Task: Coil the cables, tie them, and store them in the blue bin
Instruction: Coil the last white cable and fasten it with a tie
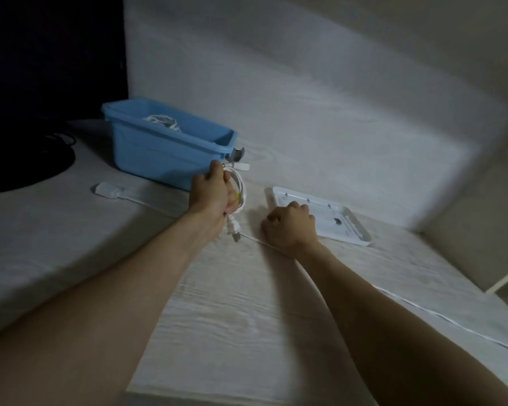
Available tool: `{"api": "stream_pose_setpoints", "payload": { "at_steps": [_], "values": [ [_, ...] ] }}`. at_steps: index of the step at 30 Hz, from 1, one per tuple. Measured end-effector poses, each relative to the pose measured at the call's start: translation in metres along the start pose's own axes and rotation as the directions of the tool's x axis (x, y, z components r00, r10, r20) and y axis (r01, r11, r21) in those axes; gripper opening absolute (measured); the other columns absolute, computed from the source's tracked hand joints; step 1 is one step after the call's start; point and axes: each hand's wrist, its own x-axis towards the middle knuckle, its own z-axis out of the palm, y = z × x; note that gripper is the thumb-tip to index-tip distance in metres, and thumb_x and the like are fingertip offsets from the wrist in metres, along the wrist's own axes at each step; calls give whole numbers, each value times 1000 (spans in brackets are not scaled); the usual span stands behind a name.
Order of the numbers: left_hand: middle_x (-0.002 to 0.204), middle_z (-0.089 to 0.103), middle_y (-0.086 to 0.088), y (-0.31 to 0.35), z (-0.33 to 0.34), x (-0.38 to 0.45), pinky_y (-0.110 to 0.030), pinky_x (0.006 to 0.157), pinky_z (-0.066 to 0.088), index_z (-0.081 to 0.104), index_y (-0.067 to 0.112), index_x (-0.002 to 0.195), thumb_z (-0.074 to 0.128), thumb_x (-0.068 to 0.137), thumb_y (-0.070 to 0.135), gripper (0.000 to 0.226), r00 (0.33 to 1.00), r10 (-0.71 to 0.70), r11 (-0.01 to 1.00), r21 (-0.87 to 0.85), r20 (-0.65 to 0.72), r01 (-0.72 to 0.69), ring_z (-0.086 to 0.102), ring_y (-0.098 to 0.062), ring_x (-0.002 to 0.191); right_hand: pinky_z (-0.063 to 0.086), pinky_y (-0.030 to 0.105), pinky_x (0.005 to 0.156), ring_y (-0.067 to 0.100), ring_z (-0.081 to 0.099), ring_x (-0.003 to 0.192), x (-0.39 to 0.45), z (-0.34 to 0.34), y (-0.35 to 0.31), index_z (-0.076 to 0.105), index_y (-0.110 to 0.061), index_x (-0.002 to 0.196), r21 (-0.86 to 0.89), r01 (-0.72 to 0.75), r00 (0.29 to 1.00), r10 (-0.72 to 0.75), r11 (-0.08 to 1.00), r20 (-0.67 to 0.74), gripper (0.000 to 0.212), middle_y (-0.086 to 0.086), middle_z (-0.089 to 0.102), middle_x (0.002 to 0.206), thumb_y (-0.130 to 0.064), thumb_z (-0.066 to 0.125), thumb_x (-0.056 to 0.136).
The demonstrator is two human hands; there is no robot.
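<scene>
We are keeping the blue bin (170, 148) at far left; our left hand (210, 190), fingers curled, is gripping the coiled cable (238, 189) beside it, while our right hand (291, 227) is pinching the trailing length on the bench (232, 317). Slack could snag, loosening the coil.

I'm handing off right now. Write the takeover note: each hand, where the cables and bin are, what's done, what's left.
Left hand grips a partly coiled white cable, its plug hanging below.
Right hand is closed on the table, over the same cable's loose run, which trails right.
Blue bin sits just behind the left hand, with one white cable bundle already inside.
A white adapter with its lead lies left, uncoiled.
Left: finish coiling, tie, bin it; then the adapter lead.
</scene>
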Motion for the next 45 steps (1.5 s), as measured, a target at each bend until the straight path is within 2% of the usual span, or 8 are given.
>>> {"api": "stream_pose_setpoints", "payload": {
  "at_steps": [4, 10, 18, 24, 30, 36, 40, 45],
  "values": [
    [39, 25, 8, 2, 2, -1, -20, 37, 21, 38, 18, 68, 31, 108, 36, 44, 999, 42, 999, -7, 33, -42, 21, -8, 33, 45, 38, 80, 32, 58, 92, 2, 8, -7, 70, -6, 94, 334, 139, 973, -65, 932, -222, 21, 12, 63, 97, -21, 56, 99],
    [46, 33, 5, -4, 5, 1, -28, 46, 26, 34, 18, 63, 27, 107, 40, 50, 995, 62, 997, 29, 73, -65, 27, -11, 35, 54, 35, 51, 23, 62, 55, -28, -15, -37, 54, -2, 92, 955, 167, 974, 112, 245, -198, 24, 5, 63, 77, -19, 45, 106],
    [52, 43, 9, -15, 6, -20, -37, 60, 43, 45, 19, 75, 39, 103, 43, 38, 889, 172, 746, 534, 424, -399, 44, -12, 52, 37, 25, 42, 15, 42, 44, -41, -20, -36, 63, 5, 98, 979, 139, 986, 75, 152, -151, 38, -4, 50, 52, -26, 42, 106],
    [69, 55, 8, -21, 7, -28, -16, 58, 40, 50, 8, 99, 50, 101, 25, 17, 836, 281, 577, 613, 471, -539, 53, 5, 56, 35, 27, 43, 18, 41, 42, -44, -20, -28, 59, 8, 79, 983, 116, 993, 15, 145, -119, 48, 6, 48, 55, -31, 45, 104],
    [57, 51, 6, -25, 3, -27, -47, 67, 50, 58, 7, 97, 40, 105, 29, 30, 848, 271, 546, 653, 455, -525, 51, -14, 56, 39, 26, 40, 20, 44, 37, -50, -27, -24, 63, -1, 77, 988, 7, 1000, -4, 154, -7, 36, 8, 57, 55, -19, 48, 105],
    [65, 53, 0, -20, 0, -26, -40, 63, 48, 56, 18, 73, 48, 102, 20, 31, 781, 299, 404, 669, 548, -624, 54, -17, 60, 45, 25, 41, 21, 53, 39, -51, -35, -20, 67, 8, 78, 990, -59, 997, 63, 127, 52, 30, 13, 61, 55, -16, 64, 96],
    [89, 50, 3, -18, 1, -24, -25, 68, 43, 70, 11, 103, 48, 102, 21, 24, 812, 190, 422, 700, 552, -576, 55, -9, 68, 49, 27, 45, 23, 57, 47, -51, -33, -17, 65, 4, 70, 994, -97, 986, 137, 42, 91, 27, 13, 60, 53, -11, 71, 91],
    [79, 54, -1, -8, 1, -28, -26, 72, 44, 62, 9, 74, 45, 102, 12, 33, 800, 145, 431, 690, 582, -581, 56, -4, 64, 45, 23, 48, 15, 50, 51, -49, -34, -17, 65, 10, 90, 984, -172, 983, -74, -49, 168, 25, 15, 60, 67, -10, 55, 100]
  ]
}}
